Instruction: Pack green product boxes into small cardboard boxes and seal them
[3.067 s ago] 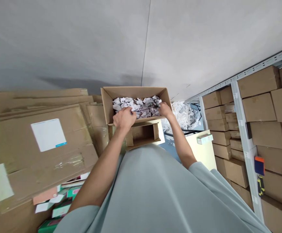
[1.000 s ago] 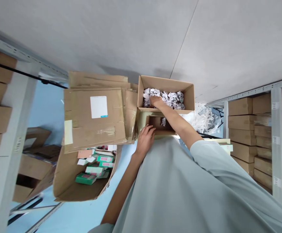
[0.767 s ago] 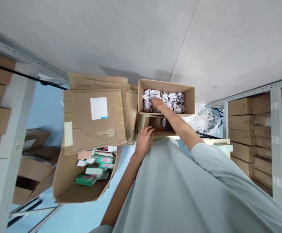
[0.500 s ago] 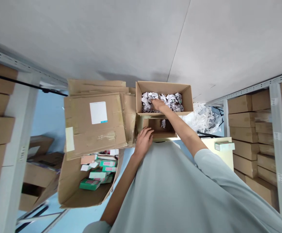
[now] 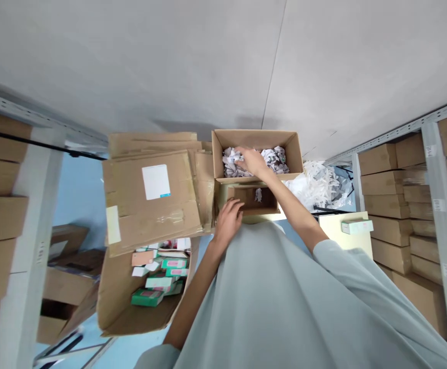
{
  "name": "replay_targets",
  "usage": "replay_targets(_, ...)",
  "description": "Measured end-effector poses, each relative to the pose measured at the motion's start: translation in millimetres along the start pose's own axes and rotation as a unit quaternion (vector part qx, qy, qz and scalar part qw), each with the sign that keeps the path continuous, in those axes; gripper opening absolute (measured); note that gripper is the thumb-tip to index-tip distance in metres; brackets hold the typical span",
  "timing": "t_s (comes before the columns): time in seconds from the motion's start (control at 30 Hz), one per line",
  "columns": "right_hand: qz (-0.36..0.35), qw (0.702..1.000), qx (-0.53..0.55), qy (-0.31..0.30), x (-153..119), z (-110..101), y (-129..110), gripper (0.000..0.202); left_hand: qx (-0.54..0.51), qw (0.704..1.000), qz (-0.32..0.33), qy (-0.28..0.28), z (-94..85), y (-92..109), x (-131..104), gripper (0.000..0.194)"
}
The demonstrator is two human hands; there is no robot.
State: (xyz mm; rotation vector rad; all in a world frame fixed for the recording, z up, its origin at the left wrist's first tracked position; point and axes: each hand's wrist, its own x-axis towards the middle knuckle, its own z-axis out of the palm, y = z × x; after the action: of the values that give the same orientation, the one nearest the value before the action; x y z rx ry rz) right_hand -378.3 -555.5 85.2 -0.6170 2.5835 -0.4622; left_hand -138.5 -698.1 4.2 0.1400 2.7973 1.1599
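Note:
My right hand is inside an open cardboard box. Its fingers curl around crumpled paper, whose printed white wads cover the bottom of that box. Closer to my body lies a smaller open carton, with one loose paper piece inside. My left hand rests at the left end of this carton, fingers stretched out and slightly bent, with nothing visible in them.
Flattened cardboard sheets are stacked at left, above a large carton of small green-and-white boxes. Shredded white paper fills a plastic bag at right, near a small pale green box. Shelves of cartons flank both sides.
My right hand has risen slightly out of the paper and its fingers have curled around some of it. My left hand stays by the smaller carton. The camera view has shifted a little.

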Motion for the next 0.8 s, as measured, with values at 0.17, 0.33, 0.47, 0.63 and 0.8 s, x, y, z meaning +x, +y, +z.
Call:
replay_targets(0.17, 0.060, 0.974, 0.183, 0.116, -142, -7, 17, 0.055, -0.028, 0.999, -0.016, 0.010, -5.3, -3, -2, 0.040)
replay_targets(0.33, 0.140, 0.949, 0.274, 0.072, -205, 47, 6, 0.058, -0.031, 0.999, -0.037, 0.017, -10.3, -3, -4, 0.055)
replay_targets(0.47, 0.171, 0.965, 0.198, 0.032, -192, 72, -1, 0.066, -0.033, 0.999, -0.024, 0.017, -12.4, -2, 0, 0.057)
replay_targets(0.63, 0.311, 0.945, 0.053, 0.088, -202, 68, 8, 0.044, -0.029, 0.999, -0.013, 0.041, -10.2, -2, 3, 0.049)
replay_targets(0.8, 0.392, 0.918, 0.032, 0.054, -215, 81, 16, 0.031, 0.000, 0.995, -0.024, 0.093, -4.3, -7, -3, 0.037)
